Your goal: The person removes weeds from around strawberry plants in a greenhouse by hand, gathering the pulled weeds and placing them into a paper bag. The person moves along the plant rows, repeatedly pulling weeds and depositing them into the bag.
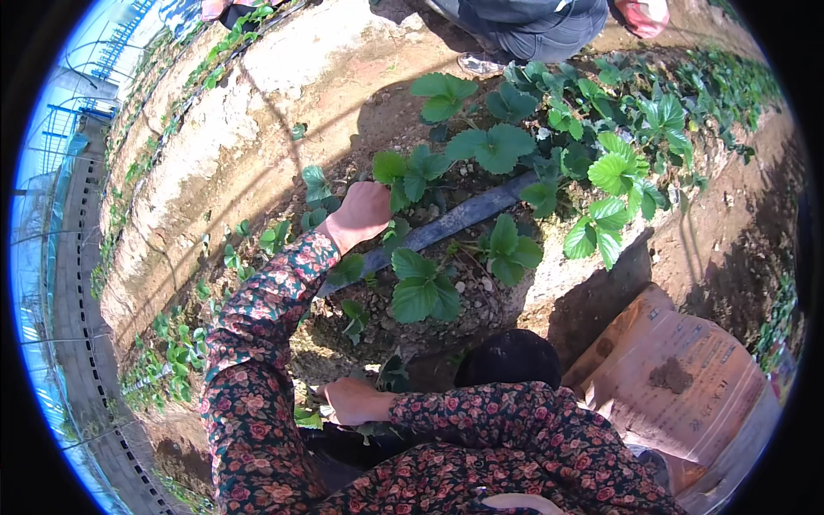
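My left hand [359,213] reaches over a raised soil bed and is closed among strawberry leaves [415,174]. Its fingertips are turned away, so what they pinch is hidden. Close to my body, my right hand [354,401] is closed too. Leaves [393,375] stick out above and below it, and they appear to be in its grip. Between the hands stand strawberry plants [421,287] with broad, toothed green leaves. A flat dark drip hose [463,216] runs along the bed, passing just beside my left hand.
A dirt-marked cardboard box [678,378] stands at the lower right. Across the bed, a person in dark trousers [549,30] crouches, with a red bag [642,15] nearby. Denser strawberry plants [661,120] grow to the right. A paved path [73,283] follows the greenhouse's left side.
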Tool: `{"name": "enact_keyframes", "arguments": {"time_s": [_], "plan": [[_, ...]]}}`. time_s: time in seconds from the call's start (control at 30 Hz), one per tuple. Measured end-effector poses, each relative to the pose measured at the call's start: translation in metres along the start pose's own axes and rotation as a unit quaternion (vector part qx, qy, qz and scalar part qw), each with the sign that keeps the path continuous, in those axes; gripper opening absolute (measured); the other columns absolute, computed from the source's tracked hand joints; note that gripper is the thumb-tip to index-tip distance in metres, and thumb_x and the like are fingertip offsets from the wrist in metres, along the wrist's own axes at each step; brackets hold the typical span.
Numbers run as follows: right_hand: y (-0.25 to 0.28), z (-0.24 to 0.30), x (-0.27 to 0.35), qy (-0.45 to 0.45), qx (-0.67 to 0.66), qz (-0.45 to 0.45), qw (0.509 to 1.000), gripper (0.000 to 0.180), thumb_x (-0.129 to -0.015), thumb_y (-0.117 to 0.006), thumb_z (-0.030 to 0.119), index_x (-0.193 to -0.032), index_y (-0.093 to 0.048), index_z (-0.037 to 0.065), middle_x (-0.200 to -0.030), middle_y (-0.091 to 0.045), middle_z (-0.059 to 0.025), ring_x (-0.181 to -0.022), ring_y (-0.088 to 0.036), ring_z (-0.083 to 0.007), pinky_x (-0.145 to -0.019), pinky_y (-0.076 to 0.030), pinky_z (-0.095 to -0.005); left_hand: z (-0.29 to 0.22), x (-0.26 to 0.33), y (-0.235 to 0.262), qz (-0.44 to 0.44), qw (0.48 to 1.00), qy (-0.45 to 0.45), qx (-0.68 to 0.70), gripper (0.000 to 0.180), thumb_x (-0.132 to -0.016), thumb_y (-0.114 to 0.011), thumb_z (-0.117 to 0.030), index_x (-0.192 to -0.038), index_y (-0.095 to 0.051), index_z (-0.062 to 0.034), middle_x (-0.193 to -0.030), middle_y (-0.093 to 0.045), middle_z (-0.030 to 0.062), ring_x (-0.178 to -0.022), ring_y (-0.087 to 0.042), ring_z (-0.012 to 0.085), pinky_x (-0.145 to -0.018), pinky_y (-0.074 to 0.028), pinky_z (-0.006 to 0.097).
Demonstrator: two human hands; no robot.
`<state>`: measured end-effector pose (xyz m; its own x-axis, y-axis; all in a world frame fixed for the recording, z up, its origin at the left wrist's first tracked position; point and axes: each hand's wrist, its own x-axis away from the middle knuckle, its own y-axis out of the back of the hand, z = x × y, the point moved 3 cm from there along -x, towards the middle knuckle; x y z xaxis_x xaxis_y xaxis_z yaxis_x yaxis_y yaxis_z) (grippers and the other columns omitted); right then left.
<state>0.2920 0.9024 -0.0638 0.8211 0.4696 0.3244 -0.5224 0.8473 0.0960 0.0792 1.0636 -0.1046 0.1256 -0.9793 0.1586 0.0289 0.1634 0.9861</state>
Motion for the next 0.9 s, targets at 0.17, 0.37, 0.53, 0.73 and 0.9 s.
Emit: {"name": "enact_keyframes", "arguments": {"time_s": [0.17,0.37,0.53,0.73,0.9], "plan": [[-0.009,-0.009,-0.006,0.007,0.005,0.000,1.000,0.029,-0.066,-0.054,0.001,-0.095,-0.061,0.001,-0.092,-0.062,-0.0225,-0.092,-0.060,-0.0367,-0.077,-0.049,-0.0452,0.014,0.032,0.005,0.170,0.971,0.132,0.104,0.023,-0.084,-0.051,-0.021,-0.079,-0.063,-0.0020,-0.070,-0.062,0.0164,-0.070,-0.062,0.0289,-0.063,-0.049,0.036],[-0.014,-0.009,-0.008,0.039,0.024,0.022,0.999,0.030,-0.068,-0.056,0.005,-0.098,-0.061,0.002,-0.093,-0.062,-0.0209,-0.090,-0.060,-0.0367,-0.074,-0.048,-0.0450,0.035,0.049,0.023,-0.032,0.844,0.230,0.483,0.026,-0.088,-0.058,-0.026,-0.087,-0.061,-0.0006,-0.070,-0.056,0.0012,-0.063,-0.051,0.0109,-0.057,-0.042,0.029],[-0.029,-0.013,-0.010,0.095,-0.011,-0.019,0.995,0.027,-0.072,-0.059,0.013,-0.097,-0.060,0.002,-0.091,-0.062,-0.0196,-0.086,-0.060,-0.0362,-0.071,-0.048,-0.0454,0.009,0.000,0.020,0.147,0.913,0.203,0.321,0.028,-0.082,-0.062,-0.027,-0.079,-0.064,0.0016,-0.067,-0.062,0.0078,-0.064,-0.056,0.0130,-0.059,-0.045,0.029],[-0.024,-0.015,-0.011,0.066,0.009,-0.013,0.998,0.024,-0.069,-0.067,0.017,-0.087,-0.060,0.001,-0.087,-0.062,-0.0194,-0.087,-0.060,-0.0363,-0.072,-0.048,-0.0434,0.008,-0.005,-0.006,0.056,0.937,0.186,0.291,0.032,-0.078,-0.055,-0.031,-0.072,-0.066,-0.0016,-0.065,-0.060,0.0194,-0.063,-0.061,0.0328,-0.061,-0.046,0.042],[-0.028,-0.008,-0.009,0.086,0.029,-0.026,0.996,0.021,-0.066,-0.064,0.009,-0.085,-0.062,0.002,-0.085,-0.063,-0.0194,-0.087,-0.061,-0.0359,-0.073,-0.049,-0.0437,0.040,0.023,0.006,0.139,0.930,0.232,0.250,0.036,-0.083,-0.056,-0.034,-0.069,-0.065,-0.0021,-0.064,-0.059,0.0161,-0.061,-0.058,0.0265,-0.060,-0.045,0.038]]}}
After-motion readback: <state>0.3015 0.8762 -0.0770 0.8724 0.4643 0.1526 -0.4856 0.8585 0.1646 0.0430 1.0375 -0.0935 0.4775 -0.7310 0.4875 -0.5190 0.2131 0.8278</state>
